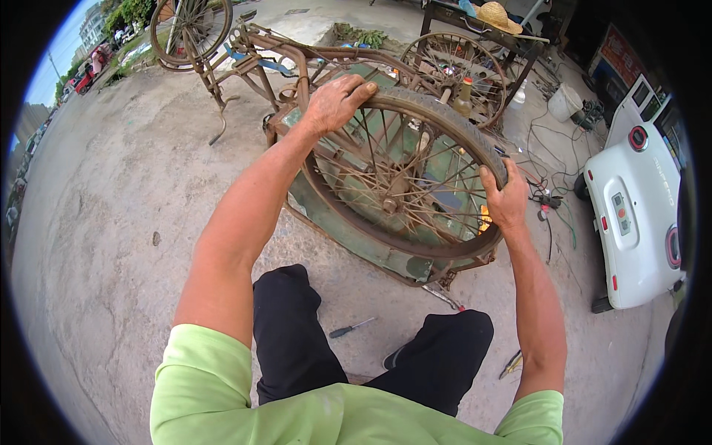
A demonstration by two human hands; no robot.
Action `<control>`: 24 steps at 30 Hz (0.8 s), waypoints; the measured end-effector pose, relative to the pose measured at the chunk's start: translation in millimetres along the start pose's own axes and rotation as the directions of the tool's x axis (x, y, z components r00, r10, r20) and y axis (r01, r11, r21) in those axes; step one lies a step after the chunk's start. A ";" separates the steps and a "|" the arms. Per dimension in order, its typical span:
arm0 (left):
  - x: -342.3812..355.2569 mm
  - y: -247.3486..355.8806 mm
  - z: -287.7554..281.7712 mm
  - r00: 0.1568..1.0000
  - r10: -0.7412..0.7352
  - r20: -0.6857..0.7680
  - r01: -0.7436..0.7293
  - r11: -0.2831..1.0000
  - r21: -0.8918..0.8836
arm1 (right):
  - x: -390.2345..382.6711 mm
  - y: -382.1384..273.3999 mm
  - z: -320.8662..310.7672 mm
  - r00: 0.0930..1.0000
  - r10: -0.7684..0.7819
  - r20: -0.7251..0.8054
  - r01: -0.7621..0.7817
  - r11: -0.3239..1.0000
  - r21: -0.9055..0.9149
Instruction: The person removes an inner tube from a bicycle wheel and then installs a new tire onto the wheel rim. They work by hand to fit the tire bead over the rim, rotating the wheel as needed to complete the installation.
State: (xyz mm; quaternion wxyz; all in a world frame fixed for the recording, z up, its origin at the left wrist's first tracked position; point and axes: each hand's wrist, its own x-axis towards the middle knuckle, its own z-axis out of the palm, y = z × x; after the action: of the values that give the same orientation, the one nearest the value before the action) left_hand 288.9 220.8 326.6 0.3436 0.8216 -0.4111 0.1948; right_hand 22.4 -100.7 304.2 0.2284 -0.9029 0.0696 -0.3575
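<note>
A rusty spoked wheel [389, 205] with a dark tyre [437, 109] stands tilted before me, against the green bed of an old cargo tricycle [348, 239]. My left hand [337, 101] lies over the top left of the tyre, its fingers curled round the far side. At the right of the wheel, my right hand [506, 194] grips the tyre, thumb on the near side and fingers behind. Where the wheel's far side meets the tricycle is hard to make out.
A screwdriver [351, 328] and yellow-handled pliers [510, 364] lie on the concrete by my legs. Behind stand a second spoked wheel [498, 74], a bottle [463, 99] and a bench with a straw hat [498, 16]. Cables, a white bucket [565, 103] and a white vehicle [630, 222] are right.
</note>
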 end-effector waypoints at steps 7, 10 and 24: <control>-23.2 -40.2 10.1 0.958 -0.242 -0.152 0.213 0.960 -0.182 | -5.7 7.4 3.5 0.998 -0.019 -0.068 0.021 0.999 0.025; -27.6 -53.9 6.5 0.961 -0.262 -0.094 0.243 0.955 -0.172 | -4.2 6.0 4.8 0.997 -0.028 -0.074 0.030 0.999 0.017; 27.8 4.9 -34.2 0.931 -0.209 0.299 0.353 0.723 -0.594 | -21.9 30.4 -0.9 1.000 0.028 -0.013 -0.025 0.986 0.165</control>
State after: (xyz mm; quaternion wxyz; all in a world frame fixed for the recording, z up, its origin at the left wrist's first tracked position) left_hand 299.9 228.4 368.9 0.5820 0.7241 -0.3564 -0.0996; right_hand 6.9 -121.6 277.3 0.3063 -0.8771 0.0537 -0.3660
